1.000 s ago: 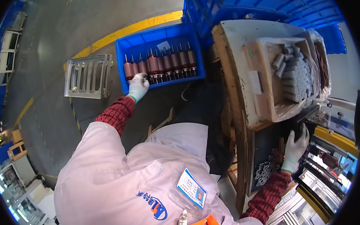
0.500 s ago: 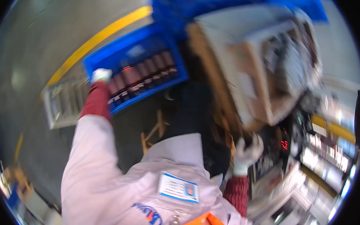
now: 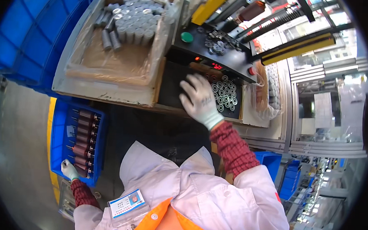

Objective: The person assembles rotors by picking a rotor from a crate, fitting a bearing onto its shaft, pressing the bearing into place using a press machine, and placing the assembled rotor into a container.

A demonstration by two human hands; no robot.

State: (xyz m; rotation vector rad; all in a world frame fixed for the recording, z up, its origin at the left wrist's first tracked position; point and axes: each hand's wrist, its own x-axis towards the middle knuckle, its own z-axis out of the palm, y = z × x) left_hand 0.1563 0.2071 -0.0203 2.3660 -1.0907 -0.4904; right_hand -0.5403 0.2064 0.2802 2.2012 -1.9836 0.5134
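My left hand [image 3: 69,169], in a white glove, is inside the near end of a blue crate [image 3: 58,121]. Its fingers are curled beside the end of a dark red motor rotor [image 3: 81,170]; whatever they close on is hidden. Several similar rotors [image 3: 84,131] lie in a row in the crate, their thin shafts pointing left. My right hand [image 3: 200,100], also gloved, is open with fingers apart over the black bench surface [image 3: 171,87]. Just right of its fingers lies a cluster of small ring bearings [image 3: 224,94].
Beyond the bearings stands a black machine [image 3: 187,50] with red digits, a green button [image 3: 187,37] and loose metal parts on top. A plastic-lined box [image 3: 107,75] of grey cylinders sits left of it. Large blue bins [image 3: 30,32] stand far left.
My view has swung right toward the bench. My right hand has moved forward from beside the bench to over its black surface. My left hand is still at the blue crate.
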